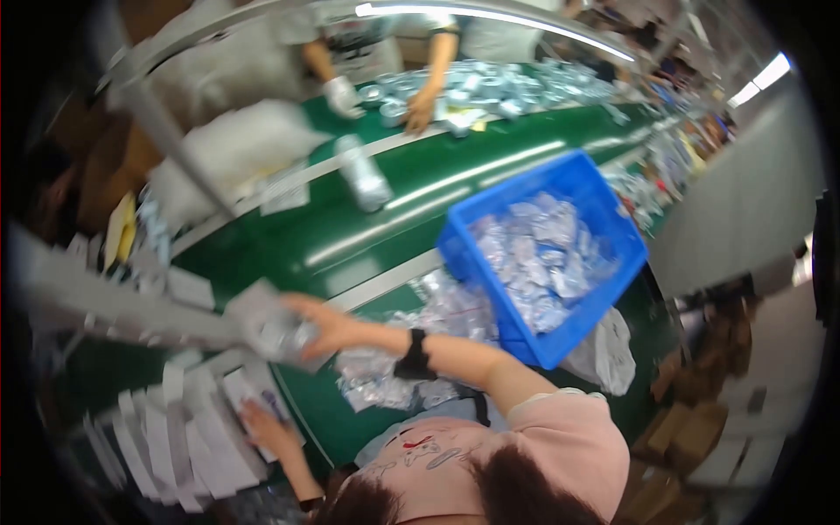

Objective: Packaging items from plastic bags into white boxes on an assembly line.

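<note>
My right hand [325, 329] reaches left across my body, its fingers wrapped round a small white box [255, 308]. A clear plastic packet [293, 334] shows at the box, by my fingers; blur hides whether it is inside. Lower left, my left hand [262, 427] lies with fingers stretched out on another white box [247, 390], at the end of a row of white boxes [188, 433]. In front of me, many clear plastic packets [385, 376] are heaped on the green work surface.
A blue bin [573, 337] full of clear packets stands tilted at right. Beyond runs a green conveyor belt [420, 197] carrying a clear wrapped bundle [363, 175]. Across it, a person's hands [422, 109] work among silvery parts. A metal post [175, 144] rises at left.
</note>
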The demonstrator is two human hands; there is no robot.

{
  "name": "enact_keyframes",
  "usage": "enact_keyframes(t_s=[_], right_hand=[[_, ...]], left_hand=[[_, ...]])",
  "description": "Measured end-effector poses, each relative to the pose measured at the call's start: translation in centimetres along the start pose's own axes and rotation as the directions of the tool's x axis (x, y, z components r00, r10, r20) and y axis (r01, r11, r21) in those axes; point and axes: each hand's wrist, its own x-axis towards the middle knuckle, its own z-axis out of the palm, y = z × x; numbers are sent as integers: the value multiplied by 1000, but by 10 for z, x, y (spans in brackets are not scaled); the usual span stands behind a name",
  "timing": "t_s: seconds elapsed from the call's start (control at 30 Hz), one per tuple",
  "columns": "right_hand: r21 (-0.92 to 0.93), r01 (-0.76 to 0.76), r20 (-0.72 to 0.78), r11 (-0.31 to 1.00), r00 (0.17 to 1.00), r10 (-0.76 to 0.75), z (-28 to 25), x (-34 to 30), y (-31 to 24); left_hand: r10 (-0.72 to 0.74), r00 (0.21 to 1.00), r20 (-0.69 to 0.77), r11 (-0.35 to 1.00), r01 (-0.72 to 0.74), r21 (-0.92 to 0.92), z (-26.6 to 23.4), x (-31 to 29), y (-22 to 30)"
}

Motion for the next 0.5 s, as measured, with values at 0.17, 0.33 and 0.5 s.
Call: enact_keyframes(t_s=[0.17,0.33,0.5], right_hand=[[108,8,-335,994,942,29,-59,50,-3],[-118,-122,-413,985,909,63,-81,94,38],[-366,-118,-170,923,984,59,-84,84,61]], left_hand=[[-31,998,51,981,40,-188,-20,-65,39],[21,999,-50,856,-44,-515,-43,-61,39],[-77,997,0,672,52,-739,-8,-8,-2]])
